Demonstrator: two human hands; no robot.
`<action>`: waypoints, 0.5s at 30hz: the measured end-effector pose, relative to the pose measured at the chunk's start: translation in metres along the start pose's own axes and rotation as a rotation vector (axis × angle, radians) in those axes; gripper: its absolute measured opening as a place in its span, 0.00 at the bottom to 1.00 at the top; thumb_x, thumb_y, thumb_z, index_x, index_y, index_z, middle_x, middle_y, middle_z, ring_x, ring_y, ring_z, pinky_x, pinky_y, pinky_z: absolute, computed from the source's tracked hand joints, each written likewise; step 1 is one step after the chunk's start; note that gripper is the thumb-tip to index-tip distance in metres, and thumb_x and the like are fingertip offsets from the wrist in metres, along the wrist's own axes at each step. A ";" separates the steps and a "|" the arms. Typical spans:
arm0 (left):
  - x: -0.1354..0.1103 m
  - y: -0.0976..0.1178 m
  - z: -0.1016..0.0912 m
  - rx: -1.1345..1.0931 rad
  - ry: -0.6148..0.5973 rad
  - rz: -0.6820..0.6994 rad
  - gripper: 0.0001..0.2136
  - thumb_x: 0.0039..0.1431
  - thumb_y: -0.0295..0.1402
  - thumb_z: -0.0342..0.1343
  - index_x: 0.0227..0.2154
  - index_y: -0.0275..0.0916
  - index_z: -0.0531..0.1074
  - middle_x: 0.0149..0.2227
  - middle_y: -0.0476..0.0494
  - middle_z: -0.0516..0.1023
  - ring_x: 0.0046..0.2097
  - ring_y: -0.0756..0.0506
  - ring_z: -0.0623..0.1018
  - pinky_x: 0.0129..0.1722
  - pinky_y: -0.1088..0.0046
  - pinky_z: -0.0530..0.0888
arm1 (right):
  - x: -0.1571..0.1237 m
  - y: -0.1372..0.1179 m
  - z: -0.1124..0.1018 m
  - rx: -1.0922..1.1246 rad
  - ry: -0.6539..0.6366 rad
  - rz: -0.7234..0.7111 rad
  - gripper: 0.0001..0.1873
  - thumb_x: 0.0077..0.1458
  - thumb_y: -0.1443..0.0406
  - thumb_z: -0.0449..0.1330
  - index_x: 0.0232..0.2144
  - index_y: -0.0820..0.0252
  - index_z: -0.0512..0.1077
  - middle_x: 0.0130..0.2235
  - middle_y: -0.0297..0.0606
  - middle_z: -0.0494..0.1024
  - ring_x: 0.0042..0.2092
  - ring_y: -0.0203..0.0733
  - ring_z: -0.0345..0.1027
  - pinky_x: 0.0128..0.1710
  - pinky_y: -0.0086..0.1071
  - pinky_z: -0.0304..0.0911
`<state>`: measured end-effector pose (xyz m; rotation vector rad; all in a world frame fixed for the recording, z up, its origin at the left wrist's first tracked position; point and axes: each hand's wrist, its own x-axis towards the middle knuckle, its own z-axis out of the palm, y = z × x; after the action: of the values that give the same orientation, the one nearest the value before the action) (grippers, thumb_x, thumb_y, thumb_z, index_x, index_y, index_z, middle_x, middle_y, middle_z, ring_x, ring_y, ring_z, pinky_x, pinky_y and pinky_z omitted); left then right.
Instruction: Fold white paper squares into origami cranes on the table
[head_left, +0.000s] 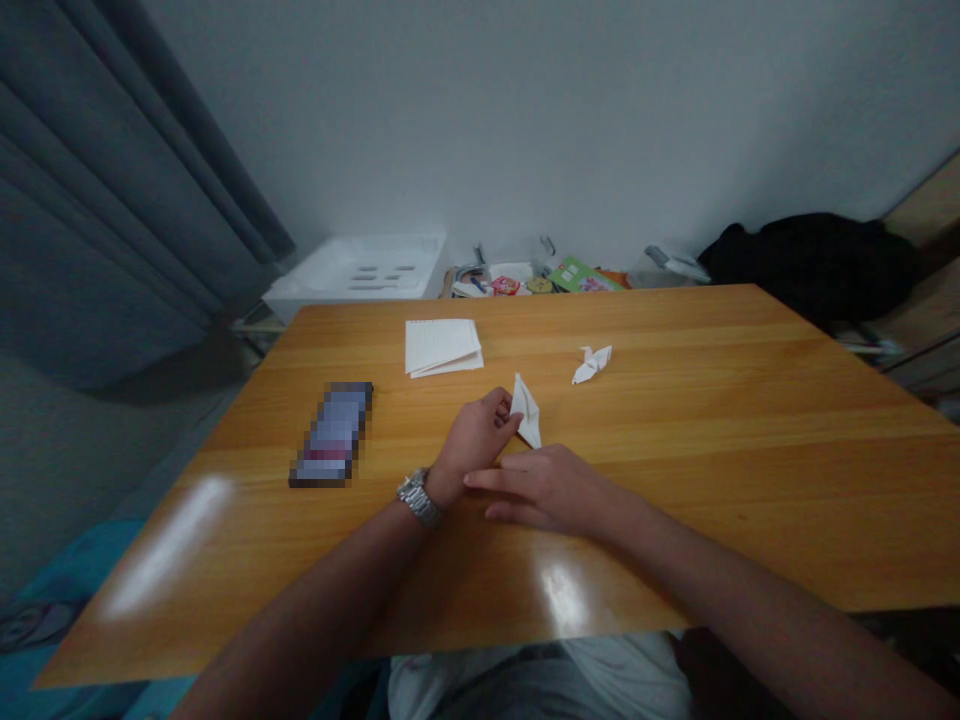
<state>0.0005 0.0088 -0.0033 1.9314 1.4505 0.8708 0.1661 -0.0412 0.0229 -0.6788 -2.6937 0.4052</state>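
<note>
A folded piece of white paper [528,412] stands out from the fingers of my left hand [480,432], pinched between thumb and fingers above the table. Just below the paper is my right hand [559,488], its fingers stretched out to the left toward my left wrist. It holds nothing that I can see, and whether it touches the paper's lower corner I cannot tell. Beyond, to the right, lies a folded paper crane [592,364]. Several lined paper sheets [442,346] lie stacked farther back on the left.
A phone [332,435] with a blurred screen lies on the wooden table [675,400] at the left. Behind the far edge are a white plastic tray [367,262], a green booklet [581,275] and small clutter. A black cloth heap [814,262] is at the back right.
</note>
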 end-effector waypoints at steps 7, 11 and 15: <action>-0.002 0.007 -0.003 0.009 -0.019 0.001 0.04 0.62 0.33 0.58 0.35 0.39 0.70 0.28 0.50 0.75 0.29 0.50 0.74 0.29 0.74 0.68 | 0.003 -0.001 0.004 -0.024 -0.008 -0.017 0.27 0.67 0.52 0.55 0.65 0.44 0.62 0.44 0.39 0.81 0.37 0.41 0.72 0.32 0.30 0.61; -0.001 0.005 -0.002 -0.027 -0.016 -0.006 0.03 0.61 0.32 0.59 0.35 0.39 0.71 0.29 0.50 0.77 0.29 0.49 0.75 0.30 0.74 0.69 | 0.002 0.000 0.002 0.025 -0.037 -0.007 0.25 0.67 0.51 0.55 0.63 0.44 0.65 0.44 0.38 0.82 0.37 0.41 0.73 0.33 0.31 0.61; 0.002 -0.005 0.000 -0.108 0.005 -0.021 0.05 0.61 0.34 0.59 0.35 0.39 0.72 0.30 0.49 0.77 0.30 0.49 0.76 0.30 0.75 0.71 | -0.002 0.007 -0.003 0.126 -0.002 0.036 0.22 0.66 0.50 0.55 0.58 0.48 0.71 0.40 0.38 0.81 0.37 0.40 0.72 0.36 0.31 0.62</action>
<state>-0.0022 0.0120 -0.0066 1.8328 1.3953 0.9264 0.1720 -0.0357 0.0220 -0.6908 -2.6350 0.5793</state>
